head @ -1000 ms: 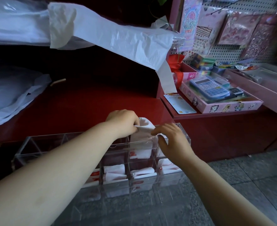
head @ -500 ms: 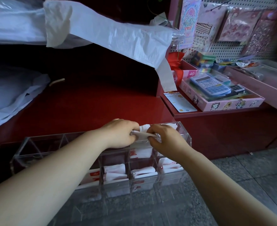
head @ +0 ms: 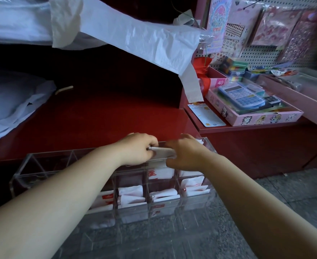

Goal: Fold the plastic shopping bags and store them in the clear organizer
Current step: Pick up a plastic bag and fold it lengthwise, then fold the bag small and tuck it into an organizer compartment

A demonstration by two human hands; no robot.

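A clear organizer with several compartments sits at the front edge of the red counter. Several folded white bags with red print fill its near and right compartments. My left hand and my right hand both pinch one folded white bag from either side, low in a back compartment near the right end. Its lower part shows through the clear wall. Unfolded white bags hang from the shelf above and lie at the left.
A lower red shelf at the right carries a pink box with a calculator and a card. A pegboard with sticker packs stands behind. Grey stone floor lies below the counter.
Both hands have pushed the folded bag down into the compartment, and the right hand has closed in on it. Less of the bag shows above the rim.
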